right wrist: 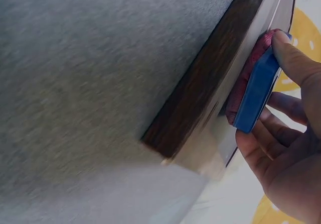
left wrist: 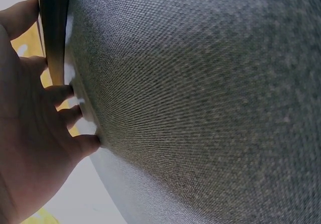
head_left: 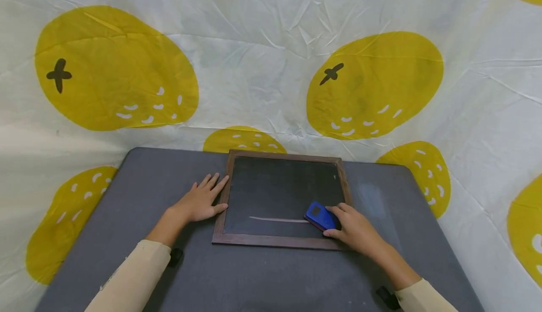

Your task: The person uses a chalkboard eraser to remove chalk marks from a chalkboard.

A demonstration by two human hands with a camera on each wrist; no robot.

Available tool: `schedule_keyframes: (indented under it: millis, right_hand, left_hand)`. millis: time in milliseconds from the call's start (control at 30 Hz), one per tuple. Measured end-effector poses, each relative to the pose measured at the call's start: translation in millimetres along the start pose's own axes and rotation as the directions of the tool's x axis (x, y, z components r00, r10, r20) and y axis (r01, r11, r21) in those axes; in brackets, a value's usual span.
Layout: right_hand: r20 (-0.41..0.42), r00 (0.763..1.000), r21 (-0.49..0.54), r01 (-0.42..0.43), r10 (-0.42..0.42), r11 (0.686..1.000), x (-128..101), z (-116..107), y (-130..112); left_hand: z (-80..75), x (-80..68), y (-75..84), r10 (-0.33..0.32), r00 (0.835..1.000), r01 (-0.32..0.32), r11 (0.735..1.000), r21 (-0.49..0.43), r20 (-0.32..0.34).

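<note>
A small chalkboard in a dark wooden frame lies flat on the grey table. A white chalk line runs across its lower part. My right hand grips a blue eraser with a red felt underside, pressed on the board at the line's right end. My left hand lies flat on the table with straight fingers touching the frame's left edge.
A white cloth with large yellow fruit prints hangs behind and around the table. Bare grey table surface stretches in front of the board, and to its right lies a pale chalk smudge.
</note>
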State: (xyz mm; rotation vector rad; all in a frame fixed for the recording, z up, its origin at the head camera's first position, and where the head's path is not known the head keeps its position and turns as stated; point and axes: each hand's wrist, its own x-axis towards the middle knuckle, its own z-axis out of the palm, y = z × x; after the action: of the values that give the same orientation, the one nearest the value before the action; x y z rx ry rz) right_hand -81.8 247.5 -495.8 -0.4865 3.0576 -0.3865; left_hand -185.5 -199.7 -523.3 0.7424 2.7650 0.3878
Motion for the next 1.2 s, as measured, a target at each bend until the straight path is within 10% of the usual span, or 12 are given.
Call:
schedule_keyframes:
  millis: [1200]
  right_hand:
    - [0.148,0.938,-0.154,0.334,-0.313,0.93,98,39,-171]
  left_hand:
    - [-0.4,1.5,0.9,-0.019,1.0,0.019,1.0,0.02,0.0]
